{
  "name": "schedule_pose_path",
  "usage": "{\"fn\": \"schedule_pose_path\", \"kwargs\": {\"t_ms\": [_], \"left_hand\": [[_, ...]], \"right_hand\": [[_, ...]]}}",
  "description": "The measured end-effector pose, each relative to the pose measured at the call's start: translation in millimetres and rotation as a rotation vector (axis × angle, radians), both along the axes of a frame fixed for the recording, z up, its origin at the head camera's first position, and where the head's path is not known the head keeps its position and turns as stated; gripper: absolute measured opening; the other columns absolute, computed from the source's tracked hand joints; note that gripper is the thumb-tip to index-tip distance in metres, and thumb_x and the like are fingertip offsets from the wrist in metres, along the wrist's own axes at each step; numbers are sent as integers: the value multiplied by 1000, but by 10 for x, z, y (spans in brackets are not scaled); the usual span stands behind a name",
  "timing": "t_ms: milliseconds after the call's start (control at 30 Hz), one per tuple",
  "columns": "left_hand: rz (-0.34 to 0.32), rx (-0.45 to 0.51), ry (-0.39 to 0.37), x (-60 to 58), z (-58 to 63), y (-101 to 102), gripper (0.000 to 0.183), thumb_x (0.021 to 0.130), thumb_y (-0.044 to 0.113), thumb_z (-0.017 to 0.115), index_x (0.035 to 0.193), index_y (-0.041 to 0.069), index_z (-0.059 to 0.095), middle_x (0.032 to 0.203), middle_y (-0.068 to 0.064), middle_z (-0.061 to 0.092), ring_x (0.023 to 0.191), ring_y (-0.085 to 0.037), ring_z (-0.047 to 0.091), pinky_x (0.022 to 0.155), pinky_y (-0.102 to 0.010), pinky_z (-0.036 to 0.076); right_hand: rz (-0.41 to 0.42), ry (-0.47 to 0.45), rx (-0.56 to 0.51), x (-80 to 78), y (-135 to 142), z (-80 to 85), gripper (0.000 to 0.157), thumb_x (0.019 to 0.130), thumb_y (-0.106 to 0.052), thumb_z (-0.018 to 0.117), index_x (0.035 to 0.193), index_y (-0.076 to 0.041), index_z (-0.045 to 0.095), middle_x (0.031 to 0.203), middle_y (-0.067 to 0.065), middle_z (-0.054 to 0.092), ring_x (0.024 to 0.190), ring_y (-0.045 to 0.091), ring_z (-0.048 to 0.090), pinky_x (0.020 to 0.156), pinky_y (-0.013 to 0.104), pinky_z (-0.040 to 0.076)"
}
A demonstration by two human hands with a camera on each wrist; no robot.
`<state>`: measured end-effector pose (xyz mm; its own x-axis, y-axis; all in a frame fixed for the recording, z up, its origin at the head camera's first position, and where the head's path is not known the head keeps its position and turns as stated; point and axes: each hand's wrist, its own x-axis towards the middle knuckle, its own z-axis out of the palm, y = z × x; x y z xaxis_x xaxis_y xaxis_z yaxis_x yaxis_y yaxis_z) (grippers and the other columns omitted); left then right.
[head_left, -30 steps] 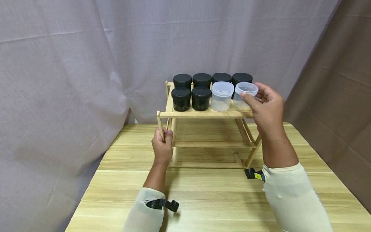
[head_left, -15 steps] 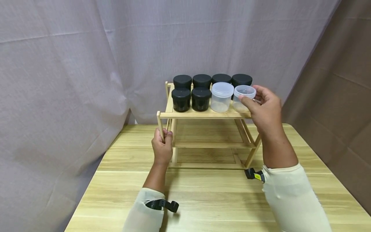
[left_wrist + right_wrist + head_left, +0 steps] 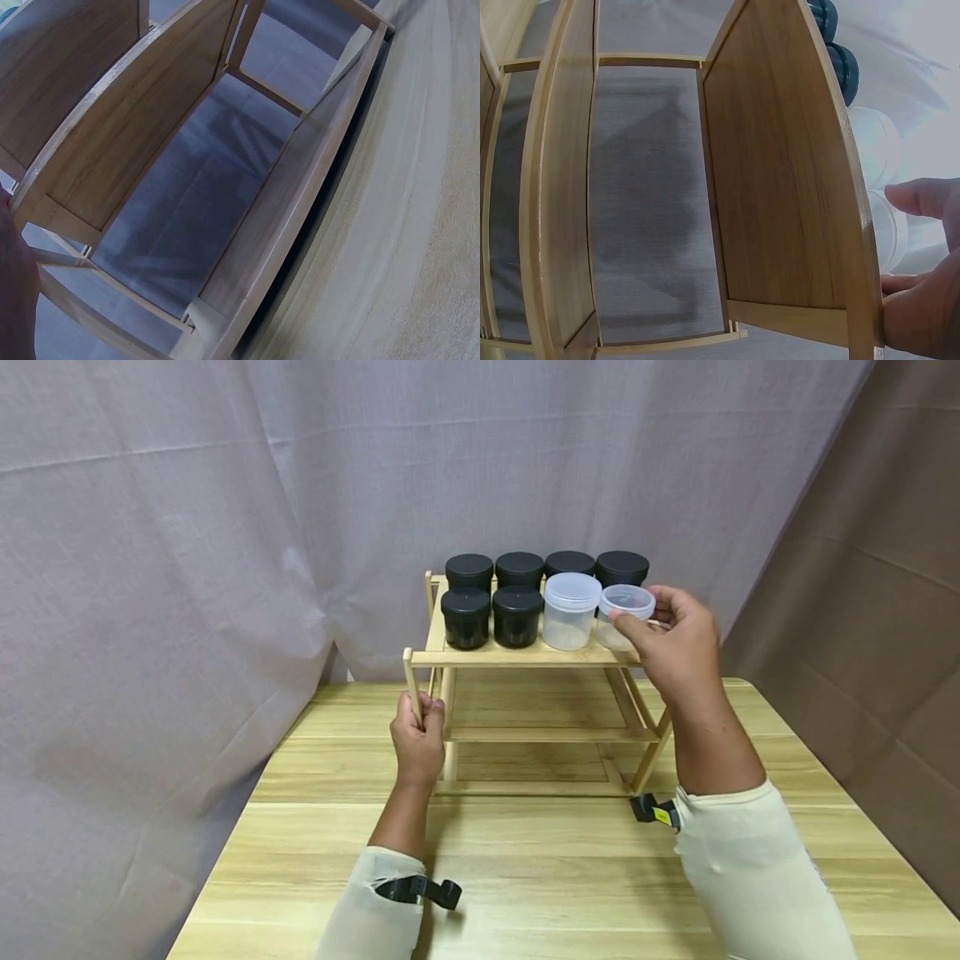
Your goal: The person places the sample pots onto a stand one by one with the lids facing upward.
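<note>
A clear plastic jar (image 3: 615,633) stands at the right end of the front row on the top shelf of a wooden rack (image 3: 510,657). My right hand (image 3: 678,647) holds it, thumb on the near side of its rim and fingers round the right side. Close to its left is a second, slightly taller-looking clear jar (image 3: 567,625) with a whitish translucent lid. In the right wrist view, the thumb (image 3: 922,196) reaches over the clear jar beyond the shelf edge. My left hand (image 3: 418,739) grips the rack's front left post, lower down.
Two black jars (image 3: 516,618) fill the left of the front row, and several more black-lidded jars (image 3: 470,568) line the back. Two lower shelves (image 3: 551,735) show no jars. The rack stands on a wood-grain table (image 3: 525,877), with a grey curtain (image 3: 300,510) behind.
My right hand has moved the clear jar slightly left and down, nearer the other clear jar. The left hand keeps its grip on the post.
</note>
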<state>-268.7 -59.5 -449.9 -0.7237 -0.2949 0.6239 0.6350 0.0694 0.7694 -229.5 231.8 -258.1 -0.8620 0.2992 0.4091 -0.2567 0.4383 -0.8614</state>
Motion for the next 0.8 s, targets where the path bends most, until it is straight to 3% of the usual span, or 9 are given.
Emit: {"fn": "schedule_pose_path", "kwargs": {"t_ms": [400, 667, 800], "left_hand": [[12, -7, 7, -12, -12, 8, 12, 102, -2, 61, 92, -5, 55, 57, 11, 40, 49, 0, 34, 43, -18, 25], [20, 0, 12, -14, 5, -14, 13, 103, -1, 61, 92, -4, 54, 57, 13, 39, 49, 1, 33, 42, -18, 24], [3, 3, -3, -7, 8, -7, 14, 103, -1, 62, 92, -5, 54, 57, 13, 40, 49, 1, 34, 43, -17, 24]], "right_hand": [[-26, -38, 31, 1, 4, -3, 57, 99, -27, 80, 146, -1, 62, 119, -8, 60, 114, 7, 56, 108, 26, 51], [-1, -56, 2, 16, 1, 39, 76, 98, -29, 81, 161, -1, 48, 143, 12, 55, 128, 16, 54, 122, 33, 49], [-1, -37, -43, 49, 12, 18, 76, 98, -26, 79, 162, -2, 46, 143, 7, 53, 129, 14, 52, 124, 33, 48]]}}
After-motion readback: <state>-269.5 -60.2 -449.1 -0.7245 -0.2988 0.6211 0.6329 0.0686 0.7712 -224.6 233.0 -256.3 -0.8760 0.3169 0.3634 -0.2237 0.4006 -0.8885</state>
